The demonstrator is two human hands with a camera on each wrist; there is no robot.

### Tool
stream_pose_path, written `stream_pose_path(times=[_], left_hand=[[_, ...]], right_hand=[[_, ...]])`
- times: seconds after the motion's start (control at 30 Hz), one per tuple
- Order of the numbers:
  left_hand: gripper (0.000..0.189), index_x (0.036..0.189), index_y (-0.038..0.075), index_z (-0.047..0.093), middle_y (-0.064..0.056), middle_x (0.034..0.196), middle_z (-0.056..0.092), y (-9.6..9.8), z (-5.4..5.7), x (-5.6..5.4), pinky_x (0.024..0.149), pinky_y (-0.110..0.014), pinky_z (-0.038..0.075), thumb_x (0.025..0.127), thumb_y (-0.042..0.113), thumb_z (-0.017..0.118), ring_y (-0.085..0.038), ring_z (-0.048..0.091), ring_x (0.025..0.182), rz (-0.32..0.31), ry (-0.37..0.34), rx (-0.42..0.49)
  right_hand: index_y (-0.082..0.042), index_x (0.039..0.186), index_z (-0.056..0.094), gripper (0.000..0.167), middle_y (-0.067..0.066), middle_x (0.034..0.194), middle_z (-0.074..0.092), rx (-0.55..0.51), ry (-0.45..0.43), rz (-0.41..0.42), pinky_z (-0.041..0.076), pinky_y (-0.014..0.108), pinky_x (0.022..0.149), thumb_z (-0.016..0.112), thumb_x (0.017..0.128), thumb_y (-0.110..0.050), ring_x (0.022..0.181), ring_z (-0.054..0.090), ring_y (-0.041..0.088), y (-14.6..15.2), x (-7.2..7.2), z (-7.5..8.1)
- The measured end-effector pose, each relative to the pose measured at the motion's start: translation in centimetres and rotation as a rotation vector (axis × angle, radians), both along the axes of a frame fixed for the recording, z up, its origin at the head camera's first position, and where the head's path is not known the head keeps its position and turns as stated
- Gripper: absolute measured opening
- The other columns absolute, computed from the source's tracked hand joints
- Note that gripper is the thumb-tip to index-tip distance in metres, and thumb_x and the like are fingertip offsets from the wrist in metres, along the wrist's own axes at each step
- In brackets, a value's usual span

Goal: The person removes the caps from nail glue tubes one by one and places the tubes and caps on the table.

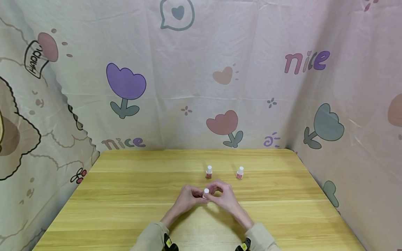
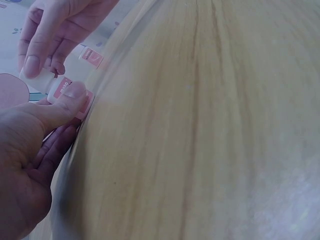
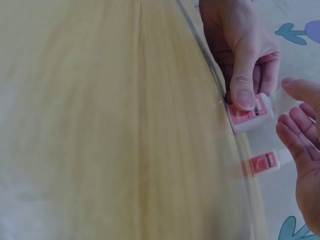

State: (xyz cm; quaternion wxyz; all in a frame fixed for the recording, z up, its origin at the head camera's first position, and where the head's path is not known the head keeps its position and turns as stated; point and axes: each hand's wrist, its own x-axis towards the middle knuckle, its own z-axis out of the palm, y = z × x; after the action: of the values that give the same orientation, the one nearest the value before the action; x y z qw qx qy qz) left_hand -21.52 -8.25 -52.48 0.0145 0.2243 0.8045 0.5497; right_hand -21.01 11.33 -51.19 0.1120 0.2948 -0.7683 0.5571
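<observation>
A small white bottle (image 3: pixel 255 119) with a pink label and a white cap (image 1: pixel 206 191) stands upright near the middle of the wooden table. My left hand (image 1: pixel 187 200) grips its body, the thumb laid across the label and the fingers behind. From the other side my right hand (image 1: pixel 224 196) pinches the white cap between thumb and fingers. In the left wrist view the right thumb lies on the side of the cap, above the label. The lower part of the bottle is hidden by the hands in the head view.
Two similar small bottles stand upright beyond the hands, one straight behind (image 1: pixel 209 172) and another bottle (image 1: pixel 240 173) to the right. The table (image 1: pixel 132 191) meets a printed cloth backdrop (image 1: pixel 185 122) at its far edge and sides.
</observation>
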Motion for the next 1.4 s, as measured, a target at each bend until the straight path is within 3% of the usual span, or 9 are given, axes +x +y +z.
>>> stream_pose_path(times=[0.13,0.47,0.7,0.97,1.2,1.4], left_hand=[[0.013,0.088,0.008,0.081,-0.009,0.082,0.079,0.04,0.05,0.0,0.064,-0.017,0.054,0.077,0.008,0.086,-0.002,0.068,0.07,0.007,-0.004,-0.004],[0.014,0.089,0.007,0.08,-0.011,0.082,0.078,-0.03,-0.23,-0.1,0.064,-0.017,0.055,0.076,0.008,0.086,-0.004,0.068,0.07,0.013,-0.013,0.009],[0.015,0.089,0.008,0.081,-0.01,0.082,0.079,-0.06,-0.19,0.01,0.063,-0.017,0.054,0.076,0.008,0.087,-0.003,0.068,0.069,0.012,-0.006,0.005],[0.014,0.09,0.008,0.081,-0.009,0.083,0.079,0.02,-0.03,0.05,0.065,-0.017,0.055,0.077,0.008,0.086,0.0,0.067,0.069,0.005,-0.014,0.011],[0.014,0.09,0.005,0.08,-0.012,0.083,0.079,-0.05,-0.1,0.05,0.064,-0.017,0.055,0.077,0.007,0.086,0.0,0.067,0.07,0.005,-0.025,0.026],[0.014,0.089,0.005,0.08,-0.013,0.083,0.078,-0.04,-0.14,0.08,0.065,-0.018,0.055,0.077,0.007,0.086,-0.005,0.069,0.071,0.005,-0.025,0.031]], right_hand=[[0.0,0.094,0.07,0.015,0.018,0.087,0.072,0.007,0.01,-0.002,0.061,0.04,0.071,0.079,0.082,0.002,0.074,0.067,0.019,-0.15,0.16,0.34],[-0.005,0.098,0.072,0.018,0.013,0.095,0.073,0.009,0.007,0.036,0.061,0.036,0.081,0.079,0.082,0.001,0.083,0.068,0.013,0.02,0.06,0.21],[-0.004,0.097,0.071,0.018,0.013,0.091,0.073,0.014,-0.006,-0.003,0.061,0.036,0.074,0.08,0.082,-0.001,0.078,0.067,0.011,-0.06,0.04,0.08],[0.005,0.094,0.069,0.017,0.022,0.087,0.071,0.001,0.021,-0.004,0.061,0.044,0.069,0.078,0.08,0.008,0.073,0.067,0.017,-0.23,0.04,-0.06],[-0.002,0.1,0.072,0.018,0.016,0.093,0.073,0.016,0.0,0.011,0.061,0.039,0.078,0.078,0.083,0.002,0.079,0.069,0.017,-0.11,0.23,0.14],[-0.002,0.101,0.072,0.02,0.016,0.095,0.073,-0.005,-0.004,0.045,0.061,0.042,0.082,0.075,0.083,0.005,0.083,0.069,0.027,-0.01,0.2,-0.02]])
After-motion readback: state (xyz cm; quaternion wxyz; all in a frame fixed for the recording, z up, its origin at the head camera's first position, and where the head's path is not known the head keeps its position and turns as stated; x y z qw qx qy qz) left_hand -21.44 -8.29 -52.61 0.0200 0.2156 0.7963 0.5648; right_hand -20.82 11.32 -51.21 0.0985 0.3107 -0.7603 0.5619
